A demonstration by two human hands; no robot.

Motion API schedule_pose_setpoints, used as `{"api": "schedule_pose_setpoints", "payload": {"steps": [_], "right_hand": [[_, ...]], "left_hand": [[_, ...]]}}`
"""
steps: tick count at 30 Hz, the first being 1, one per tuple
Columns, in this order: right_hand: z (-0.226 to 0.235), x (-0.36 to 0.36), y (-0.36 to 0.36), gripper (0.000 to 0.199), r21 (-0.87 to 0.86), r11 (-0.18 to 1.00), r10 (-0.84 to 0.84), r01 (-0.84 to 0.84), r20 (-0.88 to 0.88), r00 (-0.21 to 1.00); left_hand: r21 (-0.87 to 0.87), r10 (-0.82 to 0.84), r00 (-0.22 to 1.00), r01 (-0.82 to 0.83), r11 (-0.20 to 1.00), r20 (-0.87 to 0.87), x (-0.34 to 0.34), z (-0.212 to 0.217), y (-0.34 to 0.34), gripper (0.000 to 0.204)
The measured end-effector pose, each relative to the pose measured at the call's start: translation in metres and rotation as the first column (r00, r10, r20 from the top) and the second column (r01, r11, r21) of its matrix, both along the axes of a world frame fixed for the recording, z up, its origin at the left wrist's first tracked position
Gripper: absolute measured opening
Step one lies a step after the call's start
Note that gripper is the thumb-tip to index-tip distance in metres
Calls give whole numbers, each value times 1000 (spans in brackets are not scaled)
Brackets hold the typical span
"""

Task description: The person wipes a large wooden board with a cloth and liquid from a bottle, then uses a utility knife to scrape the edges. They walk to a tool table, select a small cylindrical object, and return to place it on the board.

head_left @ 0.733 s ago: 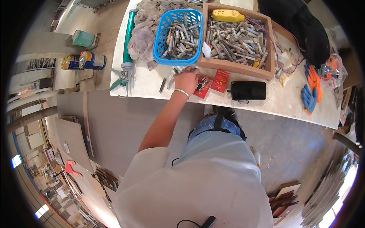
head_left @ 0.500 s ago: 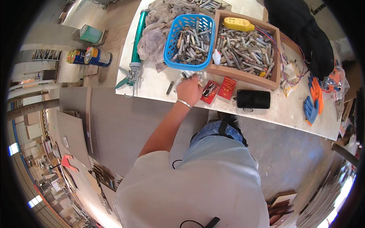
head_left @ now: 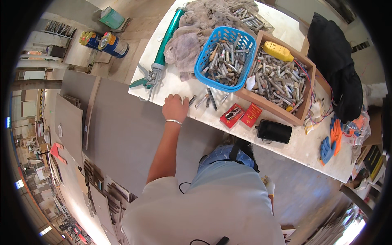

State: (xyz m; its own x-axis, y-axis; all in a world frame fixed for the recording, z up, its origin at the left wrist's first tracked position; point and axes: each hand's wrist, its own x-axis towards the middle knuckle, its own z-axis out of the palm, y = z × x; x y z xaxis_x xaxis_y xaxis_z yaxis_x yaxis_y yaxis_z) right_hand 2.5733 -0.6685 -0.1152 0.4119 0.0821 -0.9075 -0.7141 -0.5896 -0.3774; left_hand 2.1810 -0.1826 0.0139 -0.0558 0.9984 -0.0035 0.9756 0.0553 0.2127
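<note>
My bare left hand, a bracelet at its wrist, rests at the table's near edge. Its fingertips touch the tabletop slightly apart, and no held thing shows. Just right of it lie several short sticks with worn, mottled wrappers, some dark. Similar sticks fill the blue plastic basket behind them and the wooden tray to its right. My right hand, in a pale glove, hangs low beside my body below the table; its fingers are mostly hidden. Left of the basket lies a green caulking gun.
Two red packets and a black phone-like device lie along the near edge. Grey rags stand behind the caulking gun. A yellow power strip sits on the tray. Orange-and-blue gloves and a black cloth are at right.
My left hand has drawn back leftward from the sticks in front of the basket to the table edge, leaving several sticks exposed. The view has turned, and my gloved right hand now shows.
</note>
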Motion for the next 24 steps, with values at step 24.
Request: {"api": "schedule_pose_setpoints", "payload": {"steps": [24], "right_hand": [[-53,68,92,31,-24,963,-271,270,-87,959]], "left_hand": [[-256,-280,950,239,937,-139,165,61,127,22]]}}
